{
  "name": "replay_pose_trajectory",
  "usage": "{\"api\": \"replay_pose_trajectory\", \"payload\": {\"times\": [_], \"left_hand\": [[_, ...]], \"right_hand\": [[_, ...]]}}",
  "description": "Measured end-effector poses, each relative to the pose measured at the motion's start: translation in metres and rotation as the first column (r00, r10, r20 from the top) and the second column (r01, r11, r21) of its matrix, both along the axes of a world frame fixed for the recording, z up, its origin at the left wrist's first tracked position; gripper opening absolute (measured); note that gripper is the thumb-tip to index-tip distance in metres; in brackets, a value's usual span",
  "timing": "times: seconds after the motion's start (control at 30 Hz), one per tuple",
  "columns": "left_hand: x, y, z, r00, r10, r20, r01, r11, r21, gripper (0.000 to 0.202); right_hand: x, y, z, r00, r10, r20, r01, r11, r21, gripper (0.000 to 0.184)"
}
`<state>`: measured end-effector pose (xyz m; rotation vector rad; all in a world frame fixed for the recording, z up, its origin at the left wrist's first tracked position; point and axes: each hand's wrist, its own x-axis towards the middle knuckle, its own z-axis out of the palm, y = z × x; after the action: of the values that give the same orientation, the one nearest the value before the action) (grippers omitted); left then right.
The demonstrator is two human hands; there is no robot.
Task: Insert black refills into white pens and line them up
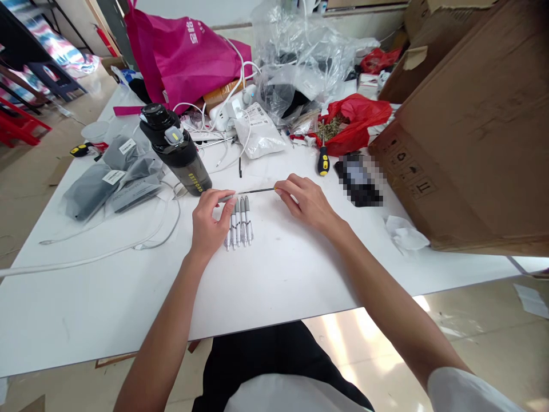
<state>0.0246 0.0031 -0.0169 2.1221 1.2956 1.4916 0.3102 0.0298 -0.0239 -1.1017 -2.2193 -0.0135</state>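
Note:
My left hand (210, 220) pinches the grey tip end of a pen, and my right hand (306, 200) pinches the far end of a thin dark refill rod (255, 191) that runs between the two hands just above the white table (300, 269). Several white pens with grey tips (240, 226) lie side by side on the table, right beside and partly under my left fingers.
A black water bottle (178, 150) lies tilted behind my left hand. Grey plastic-wrapped packs (109, 183) and white cables (128, 243) sit to the left. A large cardboard box (476, 131), a yellow-handled screwdriver (322, 160), a dark phone (360, 180), a red bag (358, 120) and a pink bag (184, 54) crowd the back and right.

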Motion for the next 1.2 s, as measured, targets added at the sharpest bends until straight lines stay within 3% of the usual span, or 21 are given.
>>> {"api": "replay_pose_trajectory", "payload": {"times": [0.43, 0.77, 1.0, 1.2], "left_hand": [[0.004, -0.002, -0.003, 0.985, -0.154, -0.082, 0.152, 0.988, -0.035, 0.02], [0.014, -0.007, -0.008, 0.969, -0.227, -0.093, 0.223, 0.973, -0.054, 0.012], [0.017, -0.009, -0.01, 0.974, -0.215, -0.063, 0.212, 0.975, -0.06, 0.01], [0.015, -0.011, -0.012, 0.988, -0.155, 0.001, 0.154, 0.977, -0.148, 0.015]], "right_hand": [[-0.015, -0.009, -0.002, 0.993, 0.089, 0.082, -0.09, 0.996, 0.007, 0.034], [-0.031, -0.02, -0.011, 0.985, 0.174, 0.001, -0.172, 0.978, -0.118, 0.029], [-0.032, -0.021, -0.008, 0.98, 0.183, 0.079, -0.18, 0.983, -0.043, 0.034], [-0.032, -0.024, -0.009, 0.978, 0.175, 0.114, -0.173, 0.984, -0.03, 0.034]]}}
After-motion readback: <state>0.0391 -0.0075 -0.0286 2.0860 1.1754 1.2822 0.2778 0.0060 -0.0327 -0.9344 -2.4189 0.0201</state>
